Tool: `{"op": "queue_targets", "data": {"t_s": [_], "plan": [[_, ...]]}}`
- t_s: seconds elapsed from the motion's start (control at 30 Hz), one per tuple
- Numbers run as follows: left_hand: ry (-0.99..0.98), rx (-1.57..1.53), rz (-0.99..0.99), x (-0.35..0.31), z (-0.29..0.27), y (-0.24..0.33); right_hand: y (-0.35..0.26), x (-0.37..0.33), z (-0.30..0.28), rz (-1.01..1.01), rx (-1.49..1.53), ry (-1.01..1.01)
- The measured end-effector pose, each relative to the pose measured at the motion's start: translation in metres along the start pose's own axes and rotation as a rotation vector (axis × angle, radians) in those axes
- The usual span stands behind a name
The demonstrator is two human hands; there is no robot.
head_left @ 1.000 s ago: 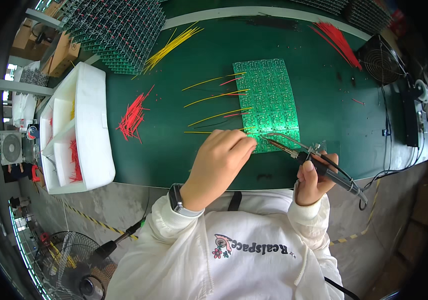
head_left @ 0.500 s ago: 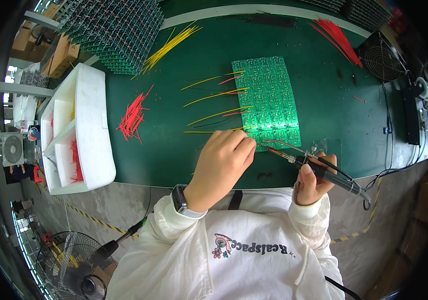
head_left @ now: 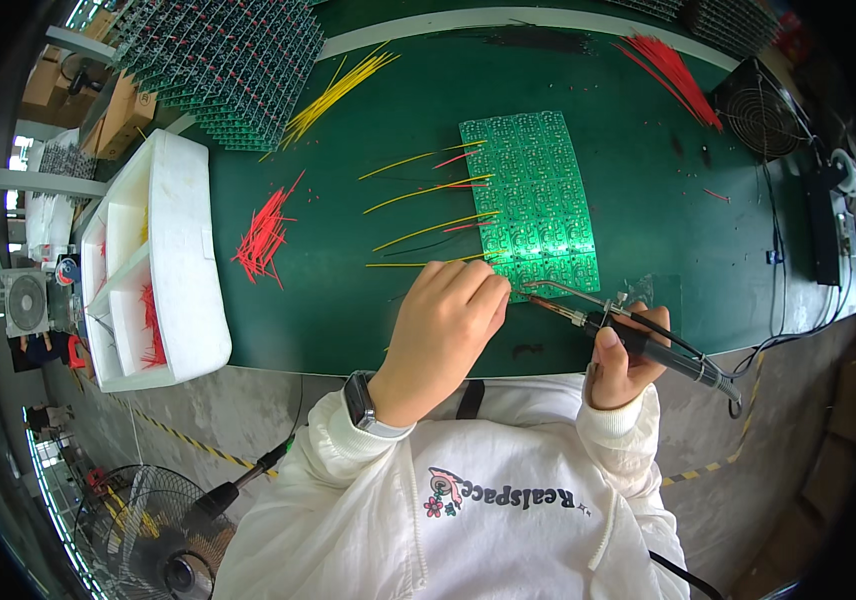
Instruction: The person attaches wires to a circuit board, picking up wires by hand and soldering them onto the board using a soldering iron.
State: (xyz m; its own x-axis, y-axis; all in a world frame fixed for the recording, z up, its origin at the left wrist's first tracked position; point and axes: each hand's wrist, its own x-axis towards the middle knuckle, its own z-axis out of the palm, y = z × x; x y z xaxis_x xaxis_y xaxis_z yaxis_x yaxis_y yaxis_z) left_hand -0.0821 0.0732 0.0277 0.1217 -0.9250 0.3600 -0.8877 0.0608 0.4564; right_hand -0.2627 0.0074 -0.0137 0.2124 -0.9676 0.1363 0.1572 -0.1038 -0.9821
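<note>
A green panel of circuit boards (head_left: 538, 190) lies on the bench in front of me. Yellow wires (head_left: 428, 192), short red wires and dark wires stick out from its left edge. My left hand (head_left: 448, 315) is closed in a pinch at the panel's near left corner; whatever its fingertips hold is hidden behind them. My right hand (head_left: 626, 358) grips a soldering iron (head_left: 638, 345) with a thin curved metal tube fixed alongside it. The iron's tip points left to the panel's near edge, close beside my left fingertips.
A white foam box (head_left: 183, 270) with compartments of wires stands at the left. Loose red wires (head_left: 266, 235), yellow wires (head_left: 338, 95) and another red bundle (head_left: 673, 80) lie about. Stacked circuit boards (head_left: 218, 70) rise far left; a black fan (head_left: 760, 112) stands far right.
The whole view has shifted very slightly. Both hands keep nearly the same pose, and the iron's tip stays at the panel's near edge, a touch closer to my left fingertips.
</note>
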Motion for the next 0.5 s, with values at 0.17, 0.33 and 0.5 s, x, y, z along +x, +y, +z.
{"op": "queue_targets", "data": {"t_s": [0.17,0.33,0.5], "plan": [[0.001,0.000,-0.001,-0.0001,0.0009,-0.0004,-0.0001,0.0005,0.0005,-0.017,-0.009,-0.012],[-0.027,0.015,-0.008,0.0000,-0.0006,0.0010,0.0045,-0.0002,-0.0008,-0.090,-0.030,-0.035],[-0.053,0.058,-0.010,0.0011,-0.0033,0.0055,0.0037,0.0001,0.0006,-0.125,-0.024,-0.040]]}}
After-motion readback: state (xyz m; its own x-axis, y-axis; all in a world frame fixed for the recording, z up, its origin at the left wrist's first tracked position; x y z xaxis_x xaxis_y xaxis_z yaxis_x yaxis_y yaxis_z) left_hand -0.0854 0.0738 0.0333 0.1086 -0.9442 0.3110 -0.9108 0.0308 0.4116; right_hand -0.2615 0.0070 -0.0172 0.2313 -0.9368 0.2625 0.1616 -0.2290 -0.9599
